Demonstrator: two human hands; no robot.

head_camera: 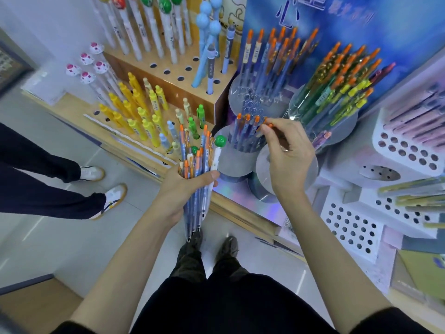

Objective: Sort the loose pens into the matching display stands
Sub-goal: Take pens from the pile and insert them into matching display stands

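My left hand [185, 189] grips a bundle of loose pens [196, 162], mostly blue with orange caps, plus a white pen with a green ball top [220, 141]. My right hand [286, 153] pinches one orange-capped blue pen [267, 124] over a clear round stand [232, 162] that holds several matching pens. Two more clear round stands behind it, one at centre [237, 92] and one to the right [295, 102], hold orange-capped and yellow-green pens.
A wooden stepped stand [168, 75] on the left carries yellow, green, white and light blue pens. White perforated stands [349, 227] with pink and yellow pens fill the right. Another person's legs and shoes [113, 196] stand on the tiled floor at left.
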